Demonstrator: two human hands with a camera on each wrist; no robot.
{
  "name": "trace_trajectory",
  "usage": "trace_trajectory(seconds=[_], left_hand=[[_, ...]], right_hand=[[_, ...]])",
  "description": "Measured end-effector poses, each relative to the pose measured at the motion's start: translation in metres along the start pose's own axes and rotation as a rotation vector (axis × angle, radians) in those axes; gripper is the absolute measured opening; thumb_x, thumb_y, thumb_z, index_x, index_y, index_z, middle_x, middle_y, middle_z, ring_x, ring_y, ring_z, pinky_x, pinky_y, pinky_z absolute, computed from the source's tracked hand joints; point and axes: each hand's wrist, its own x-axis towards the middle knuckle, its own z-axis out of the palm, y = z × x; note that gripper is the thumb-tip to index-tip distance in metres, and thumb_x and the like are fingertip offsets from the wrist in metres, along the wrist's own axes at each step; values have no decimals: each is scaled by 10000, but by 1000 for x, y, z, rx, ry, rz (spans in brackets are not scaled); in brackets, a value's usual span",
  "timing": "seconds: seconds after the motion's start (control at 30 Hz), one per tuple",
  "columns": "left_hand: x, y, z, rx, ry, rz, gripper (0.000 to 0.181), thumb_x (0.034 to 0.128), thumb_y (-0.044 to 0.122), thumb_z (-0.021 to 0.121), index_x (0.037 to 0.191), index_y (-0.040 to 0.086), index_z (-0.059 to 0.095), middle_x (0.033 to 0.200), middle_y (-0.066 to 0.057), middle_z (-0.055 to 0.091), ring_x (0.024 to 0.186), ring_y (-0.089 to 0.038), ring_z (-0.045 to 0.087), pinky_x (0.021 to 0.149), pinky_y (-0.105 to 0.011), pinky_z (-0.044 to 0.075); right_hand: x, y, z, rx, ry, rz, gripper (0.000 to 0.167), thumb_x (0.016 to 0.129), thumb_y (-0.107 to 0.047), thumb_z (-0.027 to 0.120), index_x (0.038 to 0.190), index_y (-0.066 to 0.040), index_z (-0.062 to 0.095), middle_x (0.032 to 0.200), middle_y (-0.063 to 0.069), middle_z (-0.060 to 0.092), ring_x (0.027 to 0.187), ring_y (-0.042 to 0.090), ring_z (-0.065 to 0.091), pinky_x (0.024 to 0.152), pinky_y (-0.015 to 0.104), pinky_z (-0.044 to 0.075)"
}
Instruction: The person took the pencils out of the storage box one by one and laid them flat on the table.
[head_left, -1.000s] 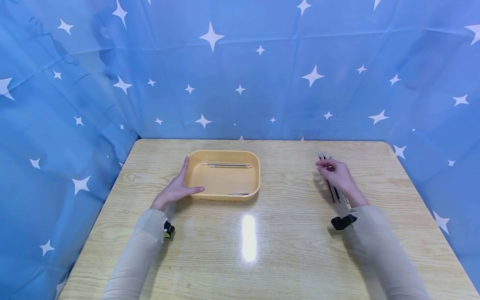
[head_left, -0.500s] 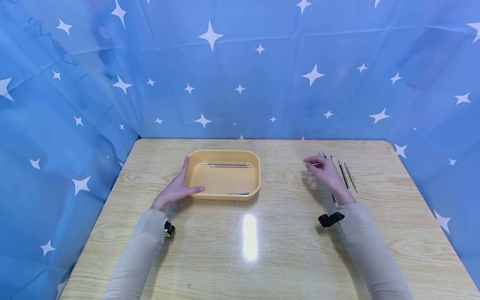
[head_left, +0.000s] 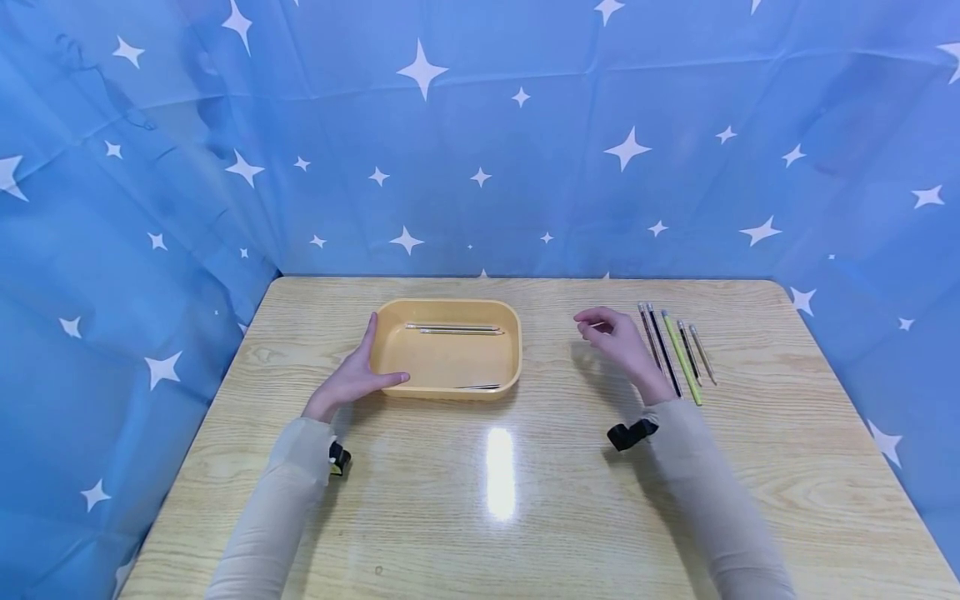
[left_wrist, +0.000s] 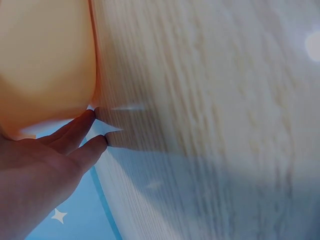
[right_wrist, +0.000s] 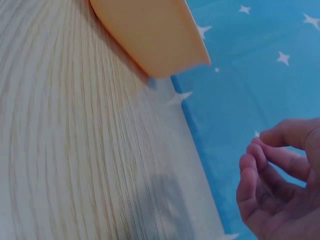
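A yellow-orange plastic tray (head_left: 450, 393) rests on the table left of centre. My left hand (head_left: 348, 382) holds its left end, the thumb over the near rim and the fingers along the outer wall, as the left wrist view also shows. Two pencils (head_left: 457, 331) lie near the tray's back wall, and a thin dark thing (head_left: 478, 387) shows by the front wall. My right hand (head_left: 611, 337) hovers between the tray and a row of pencils, fingers loosely curled. Nothing shows between its fingertips in the right wrist view.
Right of my right hand lie several pencils side by side, including a dark one (head_left: 663, 348) and a lime-green one (head_left: 681, 357). The wooden table (head_left: 570, 475) meets a blue curtain (head_left: 525, 183) with white stars behind it.
My right hand has left the row of pencils and moved leftward towards the tray, uncovering the pencils beneath it. My left hand and the tray have stayed in place.
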Motion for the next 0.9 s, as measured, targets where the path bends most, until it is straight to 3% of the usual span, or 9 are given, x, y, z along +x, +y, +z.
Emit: trace_trajectory(seconds=[0.2, 0.43, 0.67, 0.9], left_hand=[[-3, 10, -1, -9, -17, -6, 1186, 829, 225, 776, 1519, 136, -185, 1589, -151, -107, 1426, -414, 38, 1122, -568, 98], [-16, 42, -5, -10, -40, -13, 1127, 849, 157, 744, 1509, 27, -160, 1575, -223, -90, 1415, -446, 51, 1116, -578, 114], [-19, 45, -5, -14, -37, -15, 1118, 852, 156, 740, 1510, 22, -154, 1575, -218, -97, 1415, -447, 43, 1116, -581, 106], [-19, 44, -5, -18, -37, -26, 1131, 848, 166, 746, 1512, 38, -160, 1574, -225, -92, 1414, -453, 37, 1113, -590, 100]], right_hand=[[7, -8, 18, 22, 2, -44, 308, 980, -127, 555, 1197, 87, 600, 1087, 228, 605, 933, 281, 575, 718, 265, 494], [20, -25, 36, 38, 6, -54, 254, 962, -101, 582, 1154, 55, 636, 1053, 207, 625, 883, 225, 584, 705, 243, 499], [31, -44, 60, -2, -9, -128, 195, 937, -44, 594, 1100, 44, 655, 1011, 178, 649, 865, 271, 604, 697, 293, 514], [41, -59, 88, -56, -98, -249, 202, 890, 33, 588, 1076, 83, 647, 1021, 239, 652, 880, 294, 626, 771, 359, 529]])
